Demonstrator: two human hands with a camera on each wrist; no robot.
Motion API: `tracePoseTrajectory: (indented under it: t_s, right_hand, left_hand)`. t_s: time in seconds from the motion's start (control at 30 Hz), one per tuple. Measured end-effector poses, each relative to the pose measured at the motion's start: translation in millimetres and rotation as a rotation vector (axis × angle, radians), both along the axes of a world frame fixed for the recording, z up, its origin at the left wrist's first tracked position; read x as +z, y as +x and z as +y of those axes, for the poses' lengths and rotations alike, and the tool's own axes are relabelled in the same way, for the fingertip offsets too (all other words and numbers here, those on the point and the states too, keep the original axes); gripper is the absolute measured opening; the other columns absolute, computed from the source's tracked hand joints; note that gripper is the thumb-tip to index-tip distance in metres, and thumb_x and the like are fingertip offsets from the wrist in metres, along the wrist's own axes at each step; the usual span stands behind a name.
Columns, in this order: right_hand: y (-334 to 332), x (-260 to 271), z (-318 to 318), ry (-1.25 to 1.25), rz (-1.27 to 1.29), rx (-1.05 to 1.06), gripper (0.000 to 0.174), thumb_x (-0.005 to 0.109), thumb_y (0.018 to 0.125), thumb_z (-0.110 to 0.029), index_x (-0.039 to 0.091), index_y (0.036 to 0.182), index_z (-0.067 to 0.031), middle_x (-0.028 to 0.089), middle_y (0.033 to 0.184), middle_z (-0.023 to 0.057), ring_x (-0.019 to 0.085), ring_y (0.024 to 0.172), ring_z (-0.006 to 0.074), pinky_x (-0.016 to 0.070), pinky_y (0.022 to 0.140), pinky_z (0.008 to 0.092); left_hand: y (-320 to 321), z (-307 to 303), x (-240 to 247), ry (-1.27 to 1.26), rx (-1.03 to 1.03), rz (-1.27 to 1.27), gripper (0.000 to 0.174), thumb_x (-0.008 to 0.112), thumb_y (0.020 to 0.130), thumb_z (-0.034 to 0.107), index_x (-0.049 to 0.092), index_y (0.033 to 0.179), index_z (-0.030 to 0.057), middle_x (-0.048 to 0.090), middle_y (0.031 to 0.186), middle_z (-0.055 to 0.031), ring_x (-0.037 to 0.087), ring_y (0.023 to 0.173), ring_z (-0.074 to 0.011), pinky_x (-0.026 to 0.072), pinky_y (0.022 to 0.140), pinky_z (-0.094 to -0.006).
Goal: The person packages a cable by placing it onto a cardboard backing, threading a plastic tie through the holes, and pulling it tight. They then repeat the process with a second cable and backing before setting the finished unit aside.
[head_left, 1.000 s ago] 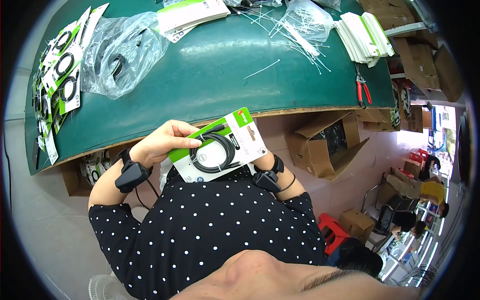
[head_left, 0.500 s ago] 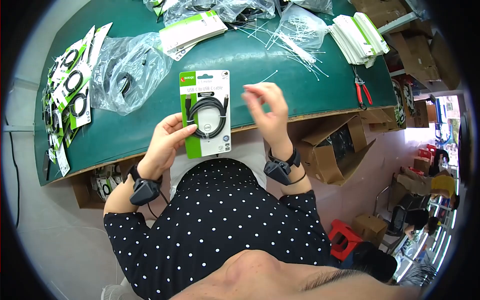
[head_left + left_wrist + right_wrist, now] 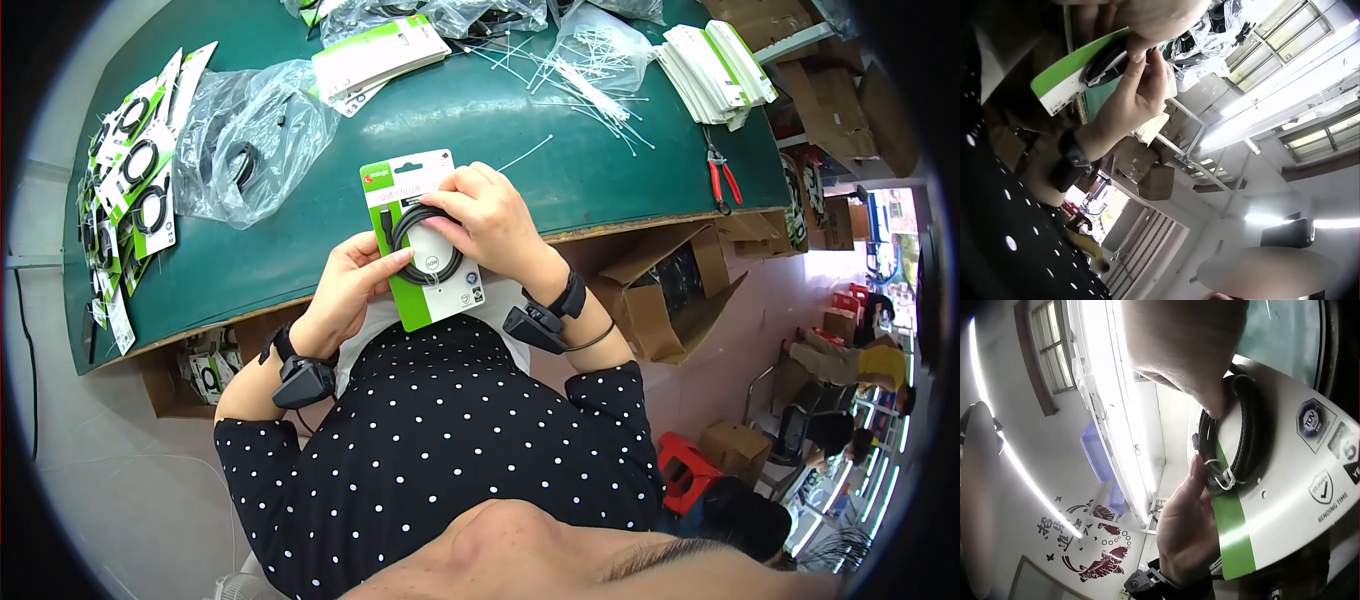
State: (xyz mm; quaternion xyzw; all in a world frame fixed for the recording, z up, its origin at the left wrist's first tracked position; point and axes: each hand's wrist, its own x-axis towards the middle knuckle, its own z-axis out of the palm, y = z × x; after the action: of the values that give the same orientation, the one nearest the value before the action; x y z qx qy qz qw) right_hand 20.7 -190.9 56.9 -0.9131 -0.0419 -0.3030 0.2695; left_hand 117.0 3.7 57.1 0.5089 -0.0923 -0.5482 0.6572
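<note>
Two hands: we see both at one card (image 3: 424, 245), held before the body, by the near edge of the desk (image 3: 600, 195).
Left hand (image 3: 350, 285): its fingers pinch the card's left side.
Right hand (image 3: 500, 225): its fingers grasp the coiled cable (image 3: 1250, 419) at its upper right.
Card's long axis: away from the body, top leaning slightly left.
Cable: on the card's front, between our hands; right fingers nearer its top.

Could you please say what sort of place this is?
Probably a packing workshop, judging by the green table, piled green-and-white cards bearing coiled black cables, and loose white plastic ties.
</note>
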Motion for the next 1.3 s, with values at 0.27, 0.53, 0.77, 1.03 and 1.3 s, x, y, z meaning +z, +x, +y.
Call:
tracePoseTrajectory:
  t_s: [0.27,0.53,0.77,1.03,1.3]
  right_hand:
    - [4.3,-9.2,-1.2,0.042,-0.032,0.134,0.018,0.074,0.071,-0.01,0.067,0.087,-0.0047,0.06,0.083,0.005,0.057,0.076,0.0244,0.0467,0.069,0.0358]
    - [11.4,-5.1,1.0,-0.033,-0.031,0.207,0.018,0.073,0.072,-0.011,0.068,0.088,-0.0057,0.06,0.083,0.0025,0.059,0.08,0.0232,0.0476,0.073,0.0359]
    - [13.5,-7.9,-3.6,-0.056,-0.039,0.336,0.017,0.072,0.072,-0.013,0.068,0.087,-0.007,0.06,0.085,0.002,0.059,0.082,0.0229,0.0475,0.075,0.0368]
    - [13.2,-3.8,3.6,-0.023,0.02,0.348,0.017,0.072,0.072,-0.013,0.067,0.088,-0.0086,0.059,0.087,0.001,0.058,0.087,0.0222,0.0474,0.078,0.0377]
    - [8.1,-11.0,8.8,0.001,-0.027,0.393,0.018,0.072,0.071,-0.014,0.067,0.088,-0.0094,0.059,0.085,0.0008,0.058,0.086,0.0219,0.0452,0.077,0.0377]
  left_hand:
    - [-0.6,1.7,-2.9,0.036,-0.015,0.048,0.023,0.063,0.09,0.006,0.059,0.111,0.0004,0.067,0.101,-0.0085,0.067,0.089,-0.0147,0.0569,0.08,-0.0308]
    - [2.7,3.3,0.4,0.055,-0.03,0.01,0.023,0.063,0.089,0.005,0.06,0.111,0.0004,0.067,0.101,-0.0081,0.067,0.086,-0.0134,0.0564,0.079,-0.0287]
    - [2.6,8.1,-0.2,0.087,-0.104,-0.006,0.027,0.066,0.087,0.005,0.06,0.112,-0.0004,0.067,0.102,-0.0093,0.066,0.092,-0.0151,0.0547,0.083,-0.0312]
    - [1.8,7.7,1.0,0.097,-0.105,-0.044,0.023,0.068,0.086,0.007,0.061,0.107,0.0009,0.068,0.098,-0.0074,0.065,0.087,-0.0134,0.0539,0.078,-0.0289]
    - [-4.0,15.1,-3.0,0.145,-0.119,-0.055,0.021,0.067,0.087,0.009,0.061,0.106,0.0009,0.068,0.097,-0.0064,0.065,0.084,-0.0117,0.0536,0.073,-0.0256]
